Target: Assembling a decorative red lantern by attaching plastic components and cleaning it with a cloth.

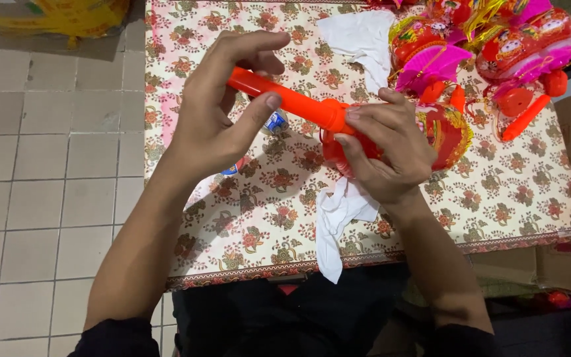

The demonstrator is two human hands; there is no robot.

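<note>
- Two hands on one toy: left hand (216, 109) fingers wrapped round the orange handle (285, 99).
- Right hand (384, 149) clutching the red lantern (447, 129) over the floral cloth (497, 192).

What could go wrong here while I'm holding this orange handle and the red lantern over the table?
The left hand grips the orange handle only by the fingers, while the right hand clamps the red lantern; twisting might strain the joint between them. The white cloth hangs over the edge of the floral tablecloth and could slide off. The small bottle under the handle might get knocked.
</note>
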